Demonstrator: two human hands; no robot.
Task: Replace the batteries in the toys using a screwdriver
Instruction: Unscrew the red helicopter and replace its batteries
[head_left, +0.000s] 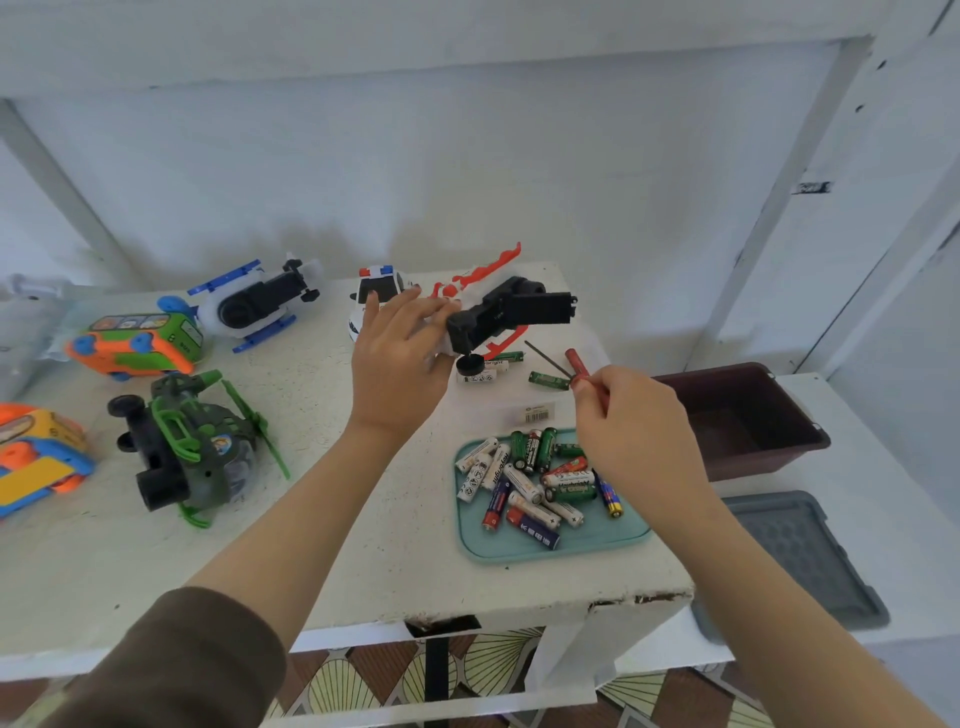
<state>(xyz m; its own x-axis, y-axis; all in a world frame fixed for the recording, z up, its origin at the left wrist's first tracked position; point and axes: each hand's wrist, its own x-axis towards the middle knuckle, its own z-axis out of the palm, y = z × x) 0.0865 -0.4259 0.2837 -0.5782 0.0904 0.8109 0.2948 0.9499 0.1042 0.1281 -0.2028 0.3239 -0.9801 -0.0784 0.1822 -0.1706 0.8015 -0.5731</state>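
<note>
My left hand (402, 358) grips a white, red and black toy helicopter (506, 309), tipped so its black underside faces me above the table. My right hand (631, 415) pinches a screwdriver (569, 366) with a red handle and a thin dark shaft, just right of the toy. Loose batteries lie under the toy: a green one (548, 380) and white ones (480, 376). A teal tray (597, 540) near the table's front right corner holds several mixed batteries (530, 480).
Other toys lie on the white table (363, 545): a blue and white helicopter (260, 304), a police car (376, 288), a green and orange vehicle (140, 343), a dark green helicopter (192, 447), an orange and yellow toy (36, 457). A brown bin (743, 415) and grey tray (800, 556) sit right.
</note>
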